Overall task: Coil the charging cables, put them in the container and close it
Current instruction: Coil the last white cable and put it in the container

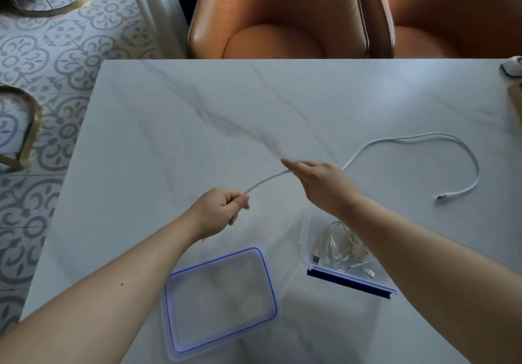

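I find the white cable (477, 171) limp and light; left grip (223, 208) pinches near its end, right grip (324, 185) spread over the slack.

Single view, worn on the head. Looks forward and steeply down onto a white marble table (197, 103), near enough to fill most of the frame. Takes in the table's far edge and far-left corner, with two orange chairs (276, 18) beyond along the top and patterned floor tiles (56, 61) down the left side. Catches both forearms rising from the bottom corners, the left hand (219, 212) and right hand (322, 185) just below centre, a white cable (409, 139) trailing off to the right. Cuts off the table's near edge, keeping the lid (220, 298) and clear container (308, 230) low in frame. Bends lines slightly toward the borders, wide-angle fashion.
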